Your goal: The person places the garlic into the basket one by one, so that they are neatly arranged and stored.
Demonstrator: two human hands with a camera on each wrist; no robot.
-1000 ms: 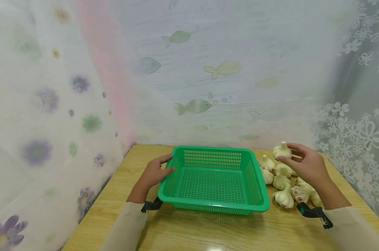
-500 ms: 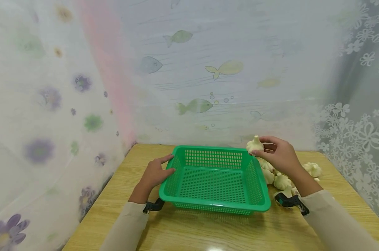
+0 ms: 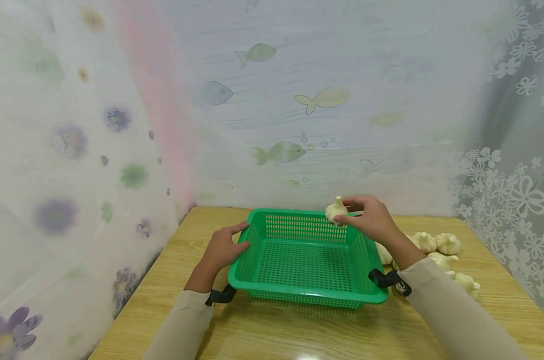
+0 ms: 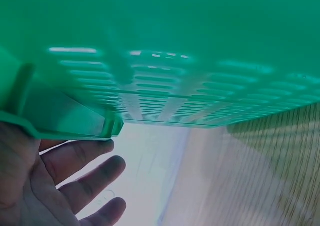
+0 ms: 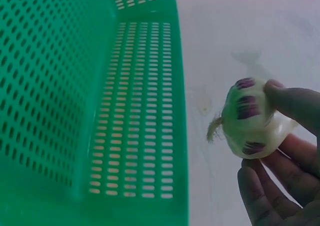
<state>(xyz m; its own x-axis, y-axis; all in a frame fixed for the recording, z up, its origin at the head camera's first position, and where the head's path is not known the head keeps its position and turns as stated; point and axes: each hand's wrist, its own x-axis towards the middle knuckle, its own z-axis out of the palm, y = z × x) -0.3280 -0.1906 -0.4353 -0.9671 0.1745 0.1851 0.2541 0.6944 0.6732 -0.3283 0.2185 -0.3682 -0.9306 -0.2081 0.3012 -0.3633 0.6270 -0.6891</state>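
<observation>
My left hand (image 3: 221, 248) holds the left rim of a green plastic basket (image 3: 308, 296), thumb over the edge. In the left wrist view several fingers (image 4: 92, 186) reach out just below the rim. My right hand (image 3: 372, 218) pinches a garlic bulb (image 3: 336, 212) between thumb and fingers, above the basket's back right part, stem up. The right wrist view shows the bulb's (image 5: 255, 118) purple patches and dry root tuft, apart from the basket wall (image 5: 135, 110). The inside of the basket holds nothing.
Several more garlic bulbs (image 3: 447, 243) lie on the wooden table (image 3: 272, 335) right of the basket, partly hidden by my right forearm. A patterned sheet (image 3: 272, 125) hangs behind the table, with others at both sides.
My right hand has carried the garlic bulb leftward from over the pile, past the right rim, to above the basket. The left hand stays on the rim.
</observation>
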